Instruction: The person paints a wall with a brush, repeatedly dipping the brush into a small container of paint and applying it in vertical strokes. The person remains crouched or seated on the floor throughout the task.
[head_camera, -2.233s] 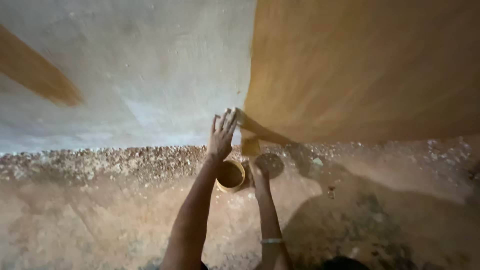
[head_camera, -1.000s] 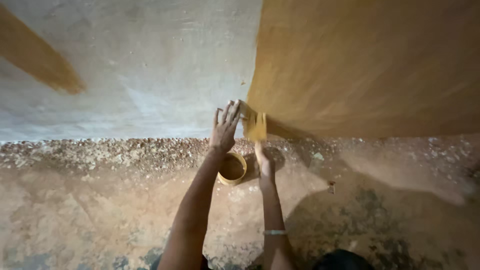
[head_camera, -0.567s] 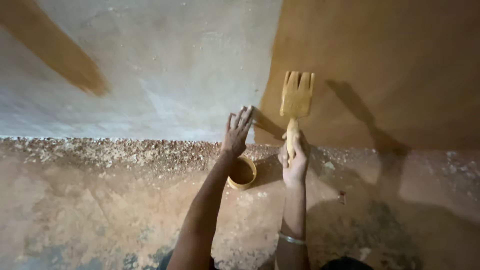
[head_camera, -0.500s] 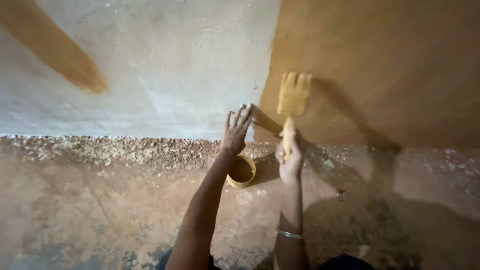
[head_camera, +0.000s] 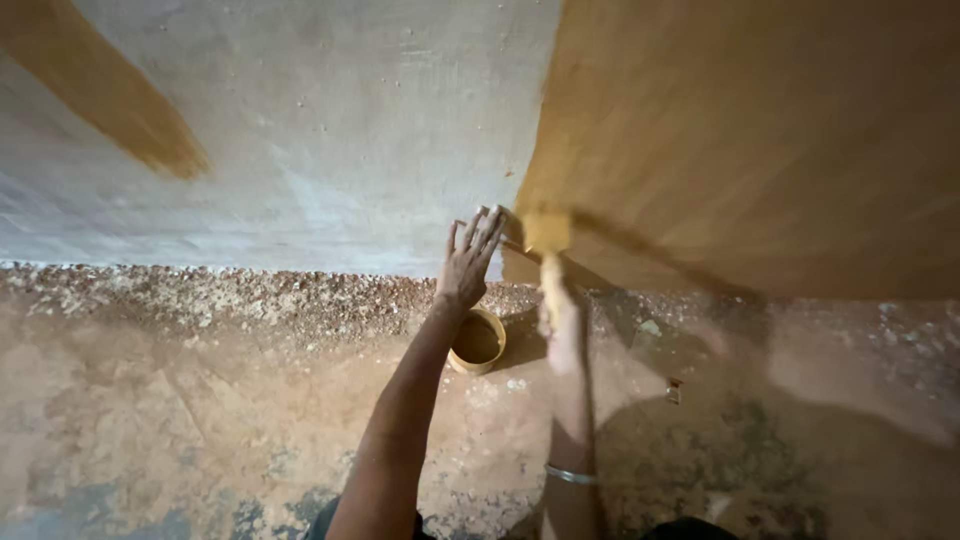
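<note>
My left hand (head_camera: 468, 258) is pressed flat against the grey plastered wall (head_camera: 300, 130), fingers spread, just left of the ochre painted area (head_camera: 760, 130). My right hand (head_camera: 560, 325), blurred by motion, is shut on the handle of a wide paintbrush (head_camera: 546, 235) loaded with ochre paint. The bristles touch the wall low down, at the painted area's left edge, right beside my left fingertips. A small round paint tin (head_camera: 477, 341) stands on the floor below my left hand, at the foot of the wall.
A separate ochre streak (head_camera: 110, 100) marks the wall at upper left. Rough gravel and debris (head_camera: 220, 290) line the wall's base. The floor (head_camera: 200, 420) is stained bare concrete. A bangle (head_camera: 570, 474) circles my right wrist.
The brush, raised high on the painted area half a second ago, has swept down and left to the paint edge by my left hand. The left hand stays on the wall.
</note>
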